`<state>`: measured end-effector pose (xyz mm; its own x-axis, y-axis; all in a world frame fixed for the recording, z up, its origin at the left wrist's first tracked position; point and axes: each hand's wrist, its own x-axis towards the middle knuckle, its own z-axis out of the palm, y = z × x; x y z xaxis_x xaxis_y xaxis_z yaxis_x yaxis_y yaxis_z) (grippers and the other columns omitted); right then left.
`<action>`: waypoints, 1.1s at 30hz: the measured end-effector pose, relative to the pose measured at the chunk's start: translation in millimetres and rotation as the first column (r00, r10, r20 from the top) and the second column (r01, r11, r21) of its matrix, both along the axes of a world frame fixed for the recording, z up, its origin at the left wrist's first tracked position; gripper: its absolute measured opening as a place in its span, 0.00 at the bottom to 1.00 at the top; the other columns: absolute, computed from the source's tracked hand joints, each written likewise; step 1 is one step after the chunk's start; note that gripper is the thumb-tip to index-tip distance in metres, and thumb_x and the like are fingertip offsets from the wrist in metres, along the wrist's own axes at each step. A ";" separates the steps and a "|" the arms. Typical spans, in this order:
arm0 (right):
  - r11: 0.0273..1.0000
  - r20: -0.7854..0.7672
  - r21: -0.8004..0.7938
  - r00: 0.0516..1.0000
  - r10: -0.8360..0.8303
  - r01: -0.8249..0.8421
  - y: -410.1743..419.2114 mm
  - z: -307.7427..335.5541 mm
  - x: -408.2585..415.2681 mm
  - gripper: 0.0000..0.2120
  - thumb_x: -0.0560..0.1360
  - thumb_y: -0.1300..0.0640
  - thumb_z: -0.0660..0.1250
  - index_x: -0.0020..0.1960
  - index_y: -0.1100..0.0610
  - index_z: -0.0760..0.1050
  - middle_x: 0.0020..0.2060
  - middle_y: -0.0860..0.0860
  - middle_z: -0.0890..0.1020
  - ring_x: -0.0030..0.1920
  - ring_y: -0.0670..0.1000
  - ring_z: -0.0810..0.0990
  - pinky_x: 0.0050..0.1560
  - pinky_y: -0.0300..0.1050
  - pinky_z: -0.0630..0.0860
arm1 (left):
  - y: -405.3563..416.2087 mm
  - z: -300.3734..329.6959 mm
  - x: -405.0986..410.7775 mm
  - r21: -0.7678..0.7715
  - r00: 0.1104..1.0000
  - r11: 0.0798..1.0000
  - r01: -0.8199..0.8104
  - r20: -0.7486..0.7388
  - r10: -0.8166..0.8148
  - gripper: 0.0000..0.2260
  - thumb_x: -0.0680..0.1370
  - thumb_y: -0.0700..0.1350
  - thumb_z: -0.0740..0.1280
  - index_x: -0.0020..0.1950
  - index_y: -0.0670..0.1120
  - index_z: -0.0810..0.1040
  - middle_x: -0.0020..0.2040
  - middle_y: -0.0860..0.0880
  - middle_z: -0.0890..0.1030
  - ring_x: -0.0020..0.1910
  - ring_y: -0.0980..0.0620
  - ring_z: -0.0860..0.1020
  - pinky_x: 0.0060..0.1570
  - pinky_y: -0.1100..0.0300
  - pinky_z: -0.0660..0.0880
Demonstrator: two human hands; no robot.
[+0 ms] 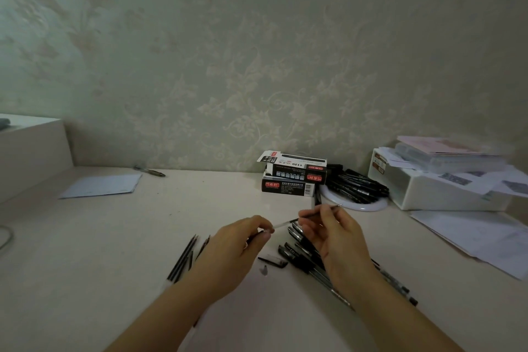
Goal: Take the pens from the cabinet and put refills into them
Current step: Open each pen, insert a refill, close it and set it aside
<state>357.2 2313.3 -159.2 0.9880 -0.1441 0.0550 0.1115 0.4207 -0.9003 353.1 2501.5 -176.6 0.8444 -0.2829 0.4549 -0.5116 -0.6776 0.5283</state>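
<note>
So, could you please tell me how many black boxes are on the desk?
2: the upper box lies stacked on the lower box, both by the wall. Others may be hidden.

Two black boxes [291, 176] stacked, one white bin [437, 188], one blue sheet [104, 186] — plus about four loose refills [183, 258] and two pen heaps, too jumbled to count.

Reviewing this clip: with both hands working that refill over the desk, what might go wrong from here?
1. The right hand pinches the thin refill far from the left hand gripping the pen barrel; a skewed push could bend it.
2. The small loose pen tip and black cap lie under the wrists and could be knocked away.
3. The pen pile beneath the right hand may get scattered.
</note>
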 end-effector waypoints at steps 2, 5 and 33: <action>1.000 -0.014 0.004 1.000 0.022 -0.022 2.2 -2.3 0.4 0.12 0.83 0.58 0.57 0.50 0.64 0.75 0.40 0.56 0.86 0.38 0.49 0.85 0.38 0.37 0.81 | -1.3 0.2 -0.3 -0.011 1.000 1.000 0.025 0.002 -0.025 0.07 0.81 0.52 0.60 0.53 0.57 0.76 0.40 0.61 0.77 0.41 0.60 0.77 0.41 0.66 0.73; 1.000 -0.015 0.011 1.000 0.027 -0.027 2.6 -4.7 1.5 0.12 0.83 0.57 0.57 0.50 0.63 0.75 0.41 0.57 0.86 0.39 0.50 0.85 0.39 0.38 0.81 | -1.3 0.9 0.0 -0.032 0.999 0.999 0.037 0.001 -0.037 0.07 0.81 0.52 0.60 0.53 0.57 0.77 0.41 0.59 0.78 0.41 0.59 0.77 0.42 0.64 0.74; 0.200 0.278 -0.956 0.880 0.385 0.215 18.9 -27.2 -5.9 0.14 0.76 0.49 0.70 0.60 0.50 0.81 0.47 0.45 0.78 0.41 0.38 0.74 0.46 0.25 0.68 | 1.3 -1.5 3.0 -0.114 1.000 0.994 0.000 0.012 0.001 0.09 0.81 0.49 0.61 0.60 0.59 0.71 0.37 0.56 0.77 0.33 0.63 0.75 0.35 0.71 0.70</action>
<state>351.3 2332.2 -186.4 0.8149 0.4015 0.4179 0.5703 -0.6840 -0.4548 356.1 2502.8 -178.1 0.8387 -0.2283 0.4945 -0.5182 -0.6137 0.5956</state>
